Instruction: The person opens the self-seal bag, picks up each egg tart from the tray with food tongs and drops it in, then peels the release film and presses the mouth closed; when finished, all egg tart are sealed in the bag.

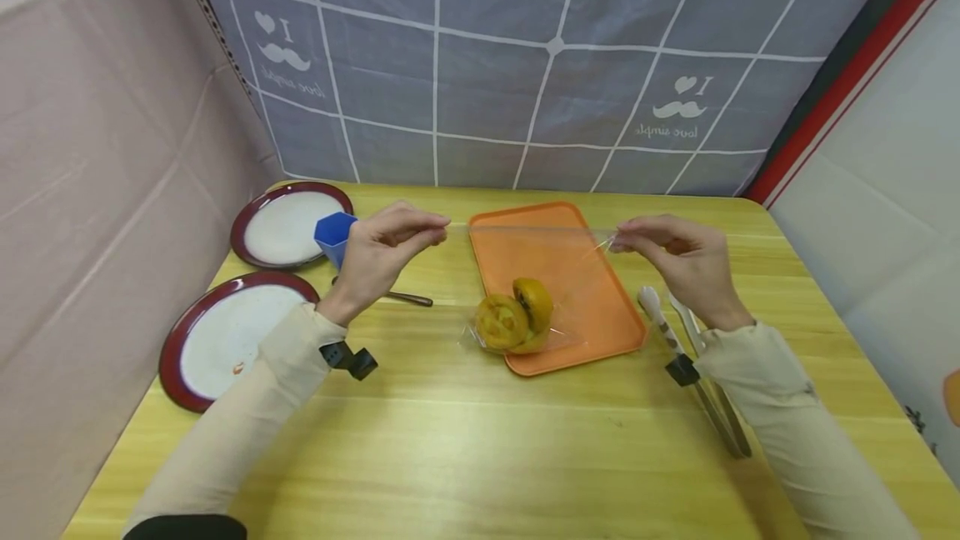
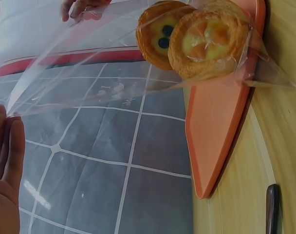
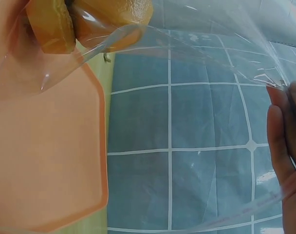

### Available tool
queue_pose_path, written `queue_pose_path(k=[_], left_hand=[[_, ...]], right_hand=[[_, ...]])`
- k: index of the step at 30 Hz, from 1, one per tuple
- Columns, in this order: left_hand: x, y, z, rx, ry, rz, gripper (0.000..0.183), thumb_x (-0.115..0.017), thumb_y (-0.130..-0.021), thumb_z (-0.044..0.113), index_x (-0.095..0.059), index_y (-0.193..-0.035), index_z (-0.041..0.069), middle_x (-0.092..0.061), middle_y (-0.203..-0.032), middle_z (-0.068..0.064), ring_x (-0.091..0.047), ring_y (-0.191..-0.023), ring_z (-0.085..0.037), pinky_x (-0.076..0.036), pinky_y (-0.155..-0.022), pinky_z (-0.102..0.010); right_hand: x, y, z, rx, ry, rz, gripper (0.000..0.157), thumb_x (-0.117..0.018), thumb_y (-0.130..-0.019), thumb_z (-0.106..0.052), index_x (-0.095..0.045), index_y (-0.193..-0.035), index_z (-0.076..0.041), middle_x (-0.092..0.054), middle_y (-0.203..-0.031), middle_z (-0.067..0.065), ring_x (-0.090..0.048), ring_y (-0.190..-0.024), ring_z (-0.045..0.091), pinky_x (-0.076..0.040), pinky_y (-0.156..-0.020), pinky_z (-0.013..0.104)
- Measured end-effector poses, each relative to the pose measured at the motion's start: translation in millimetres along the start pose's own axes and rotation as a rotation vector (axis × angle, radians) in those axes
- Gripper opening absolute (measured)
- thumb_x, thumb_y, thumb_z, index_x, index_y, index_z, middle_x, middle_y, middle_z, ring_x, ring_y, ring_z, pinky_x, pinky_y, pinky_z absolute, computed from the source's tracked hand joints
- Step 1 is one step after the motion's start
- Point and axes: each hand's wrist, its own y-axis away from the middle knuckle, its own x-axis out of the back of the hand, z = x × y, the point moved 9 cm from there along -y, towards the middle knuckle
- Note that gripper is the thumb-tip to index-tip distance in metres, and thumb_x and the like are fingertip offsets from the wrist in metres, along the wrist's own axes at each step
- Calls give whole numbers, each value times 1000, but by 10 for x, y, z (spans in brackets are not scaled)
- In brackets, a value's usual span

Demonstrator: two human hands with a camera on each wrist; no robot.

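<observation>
My left hand [image 1: 382,252] pinches one top corner of a clear plastic bag [image 2: 104,34] between thumb and fingers. The opposite top corner is pinched by my right hand [image 1: 686,261], so the bag's upper edge stretches straight between them. Several round golden pastries [image 1: 513,319] lie in the bottom of the bag, over the lower left part of an orange tray [image 1: 592,307]. In the left wrist view, one pastry [image 2: 160,36] shows dark berries and another [image 2: 211,41] has pale orange pieces on top.
Two white plates with dark red rims, one far [image 1: 281,227] and one near [image 1: 225,336], stand at the left. A blue cup [image 1: 333,232] is behind my left hand, near a dark handle [image 1: 408,298]. Metal tongs [image 1: 720,407] lie beneath my right forearm.
</observation>
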Motion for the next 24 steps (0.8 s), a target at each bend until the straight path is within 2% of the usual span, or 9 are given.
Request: queue_pose_path(k=[4,9,14,16,19,24], left_hand=[[-17,-21,5,-48,20,-46,20,-54,-77,-17,-62,-95,-14,-57,-89,-22,-63,-83,-24,-55,-75,-33],[-19,-30,0,-75,11,-82,19,-54,-76,-19,-63,-93,-13,-58,-90,-19,-61,-84,-18,-55,-74,-28],[-17,-34,14,-98,-48,-106,18,-56,-77,-16,-65,-92,-11,-58,-90,-18,-58,-80,-17,-49,-61,-19],[-19,-33,12,-90,-67,-115,18,-56,-78,-14,-65,-93,-10,-58,-91,-17,-58,-79,-18,-46,-57,-19],[-22,-26,0,-56,-57,-122,20,-53,-79,-14,-64,-95,-10,-58,-92,-18,-59,-79,-20,-48,-57,-20],[0,-25,-41,33,-33,-80,16,-55,-81,-10,-66,-93,-8,-60,-90,-15,-59,-82,-17,-53,-66,-22]], right_hand=[[0,5,-12,25,-17,-25,21,-51,-71,28,-61,-86,19,-66,-84,21,-66,-75,19,-55,-70,25],[5,9,-22,45,-44,-60,18,-52,-73,26,-61,-86,18,-67,-86,20,-65,-79,19,-55,-72,24],[4,14,-31,57,-30,-94,25,-49,-69,31,-61,-87,19,-67,-90,18,-64,-85,19,-54,-77,23],[-5,18,-35,56,-15,-113,25,-49,-70,30,-60,-89,19,-66,-91,20,-64,-87,20,-53,-80,24],[-17,31,-39,51,-13,-128,22,-49,-74,25,-60,-92,19,-66,-93,20,-63,-88,20,-53,-80,24],[-16,33,-33,-7,26,-72,16,-52,-77,19,-62,-89,16,-68,-90,14,-64,-82,17,-54,-74,21]])
